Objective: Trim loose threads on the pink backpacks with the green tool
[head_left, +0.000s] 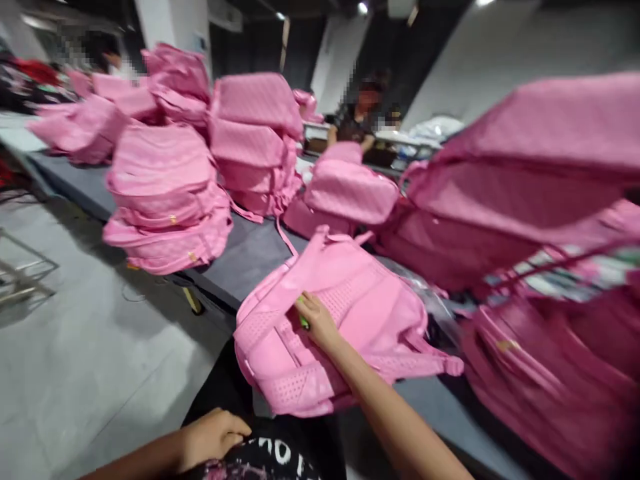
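A pink backpack [350, 293] lies in front of me, its padded back and shoulder straps facing up. My right hand [317, 320] rests on its back panel, closed around a small green and dark tool [303, 313]. Most of that tool is hidden by the fingers, so its kind is unclear. Low in the view, my left hand [215, 433] is held close to my dark printed clothing, apart from the backpack. Its fingers are curled together; whatever they may hold cannot be seen.
Stacked pink backpacks [165, 193] stand along the grey table [245, 253], with larger piles [520, 180] close on the right. Clear plastic [435, 307] lies behind the nearest backpack. Another person [355, 120] is at a far table. A metal frame [25, 267] stands on the floor at left.
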The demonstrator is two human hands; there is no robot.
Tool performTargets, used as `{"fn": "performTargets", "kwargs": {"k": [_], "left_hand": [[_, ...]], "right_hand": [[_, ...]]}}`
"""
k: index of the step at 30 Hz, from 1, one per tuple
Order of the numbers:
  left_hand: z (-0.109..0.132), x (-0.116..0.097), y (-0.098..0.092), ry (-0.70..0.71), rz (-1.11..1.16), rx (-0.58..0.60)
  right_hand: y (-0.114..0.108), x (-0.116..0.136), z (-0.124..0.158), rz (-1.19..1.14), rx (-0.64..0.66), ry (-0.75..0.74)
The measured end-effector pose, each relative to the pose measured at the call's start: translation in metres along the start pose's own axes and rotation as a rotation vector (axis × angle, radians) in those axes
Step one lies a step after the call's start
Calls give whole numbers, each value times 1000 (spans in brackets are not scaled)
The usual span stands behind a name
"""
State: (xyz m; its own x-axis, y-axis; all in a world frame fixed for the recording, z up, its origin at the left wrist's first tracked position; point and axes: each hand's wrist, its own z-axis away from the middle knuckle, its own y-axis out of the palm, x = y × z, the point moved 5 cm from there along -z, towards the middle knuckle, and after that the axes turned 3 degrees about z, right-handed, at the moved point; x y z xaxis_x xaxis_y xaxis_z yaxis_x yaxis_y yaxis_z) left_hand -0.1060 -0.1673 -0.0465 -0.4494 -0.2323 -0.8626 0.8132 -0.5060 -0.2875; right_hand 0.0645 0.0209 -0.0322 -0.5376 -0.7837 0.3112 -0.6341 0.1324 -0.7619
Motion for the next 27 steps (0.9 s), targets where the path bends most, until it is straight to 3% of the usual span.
{"fn": "performTargets", "kwargs": {"k": [1, 2, 4, 6, 7, 8, 10, 12, 15, 18, 22, 25, 27], "left_hand": [[0, 6, -5, 9, -31, 61], [-7, 5, -18, 44, -83, 41], [-44, -19, -59, 189, -256, -187], [-95, -56, -97, 351, -463, -527], [-124, -70, -109, 348, -535, -609], [-155, -77, -116, 278, -555, -624], [-205, -78, -116, 112, -520, -526], [-228, -68, -107, 6, -490, -455], [-216, -43, -93, -42, -507, -514], [-176, -13, -81, -43, -456, -681], [-122, 35, -82, -119, -396, -868], [-86, 55, -96, -224, -454, -832], [-61, 47, -106, -286, -567, -771]], "right_hand": [[9, 2, 11, 4, 65, 1], [14, 4, 20, 5, 115, 9], [16, 6, 35, 10, 194, 36], [10, 7, 53, 59, 238, 73], [4, 7, 65, 112, 239, 104], [-4, 6, 79, 182, 221, 153], [-26, 1, 112, 345, 127, 324], [-53, -11, 148, 470, -24, 598], [-82, -37, 196, 364, -312, 1040], [-86, -54, 203, 160, -520, 1213], [-82, -36, 158, 71, -607, 1099], [-78, -15, 122, 58, -582, 877], [-70, -14, 110, 71, -539, 817]]}}
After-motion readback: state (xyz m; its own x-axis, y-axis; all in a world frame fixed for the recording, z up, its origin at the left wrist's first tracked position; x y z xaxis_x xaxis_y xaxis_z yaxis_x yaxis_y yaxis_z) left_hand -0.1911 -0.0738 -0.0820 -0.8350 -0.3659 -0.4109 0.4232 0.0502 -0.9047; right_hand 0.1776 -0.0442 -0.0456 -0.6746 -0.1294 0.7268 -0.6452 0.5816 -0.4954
